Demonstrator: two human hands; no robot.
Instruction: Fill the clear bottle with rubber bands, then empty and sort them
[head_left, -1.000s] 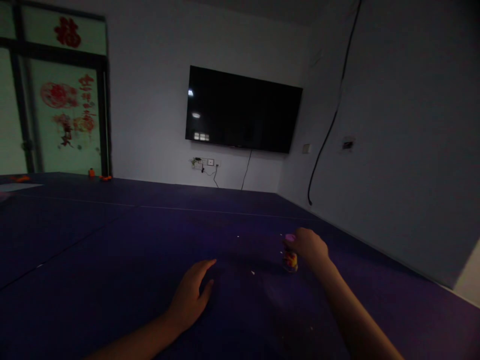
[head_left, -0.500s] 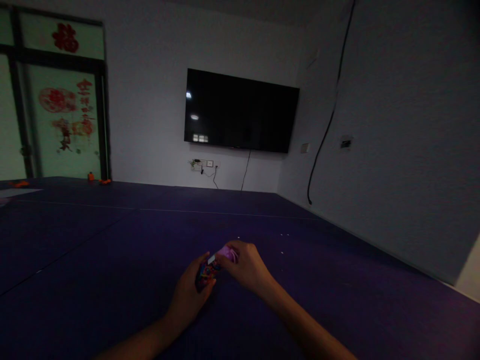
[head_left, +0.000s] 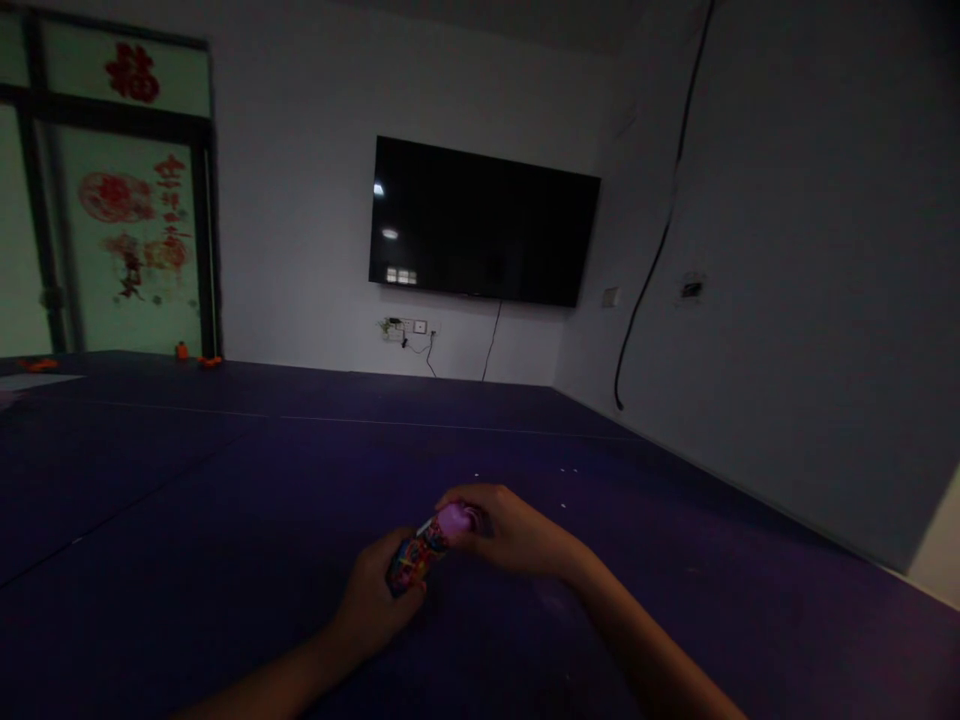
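Observation:
A small container with a bright, many-coloured print [head_left: 417, 558] is tilted above the purple surface, and my left hand [head_left: 376, 594] is wrapped round its lower part. At its upper right end sits a rounded pink top [head_left: 453, 520]; I cannot tell whether it is a cap or a separate piece. The fingers of my right hand [head_left: 510, 528] close on this pink top from above and from the right, hiding part of it. A whitish strip [head_left: 424, 526] shows between the print and the pink top.
The purple surface [head_left: 225, 510] spreads around my hands, with several tiny white specks [head_left: 563, 505] on it. Orange objects [head_left: 210, 362] lie at the far left by a glass door. A black television [head_left: 484, 225] hangs on the back wall, and a dark cable [head_left: 646, 290] runs down the right wall.
My right hand has turned and shifted slightly right and down on the pink top. More of the pink top and of the printed side shows. My left hand has dipped slightly.

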